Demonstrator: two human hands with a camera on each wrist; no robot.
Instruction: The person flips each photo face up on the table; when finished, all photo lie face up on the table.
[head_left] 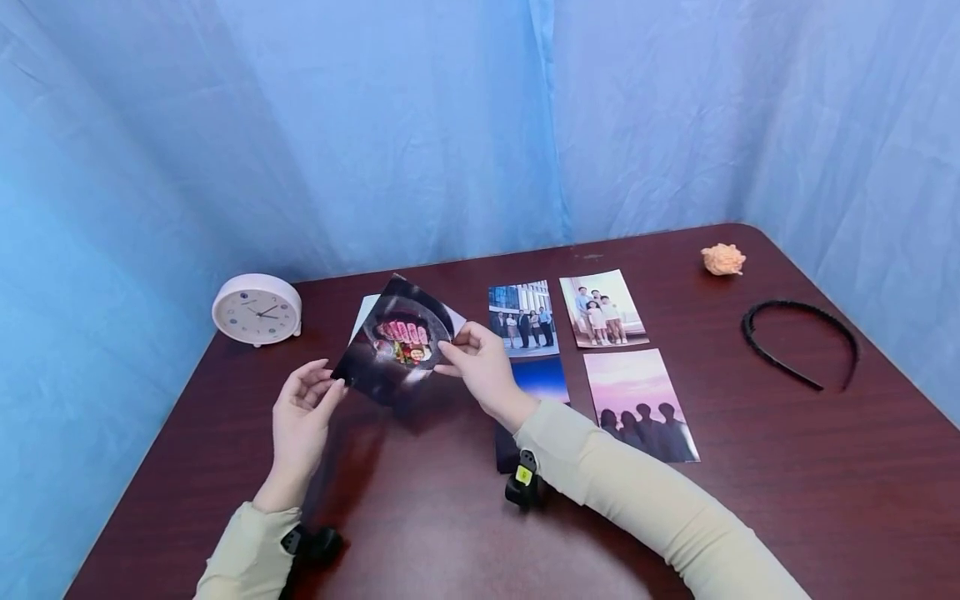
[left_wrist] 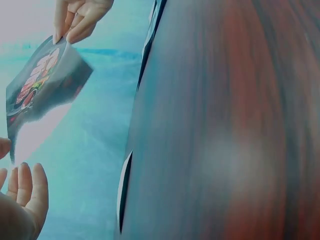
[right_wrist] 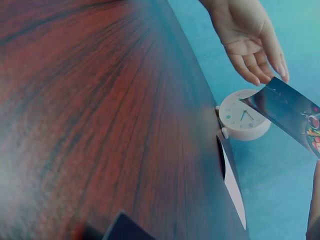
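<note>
A dark glossy photo print of sliced meat on a plate (head_left: 390, 310) is held tilted above the far left part of the table. My left hand (head_left: 300, 417) pinches its lower left corner between thumb and fingers. On the opposite side, my right hand (head_left: 487, 371) grips the edge with thumb and forefinger; the left wrist view shows that hand (left_wrist: 82, 17) at the print's upper corner. Behind the held print, a pale-edged print (head_left: 363, 313) lies on the table, mostly hidden.
Right of the hands lie a business group photo (head_left: 522, 321), a family photo (head_left: 600, 308), a blue night-sky photo (head_left: 542, 379) partly under my right arm, and a silhouette photo (head_left: 637, 400). A white clock (head_left: 257, 310) stands left. A black headband (head_left: 802, 308) and peach scrunchie-like item (head_left: 723, 259) lie right.
</note>
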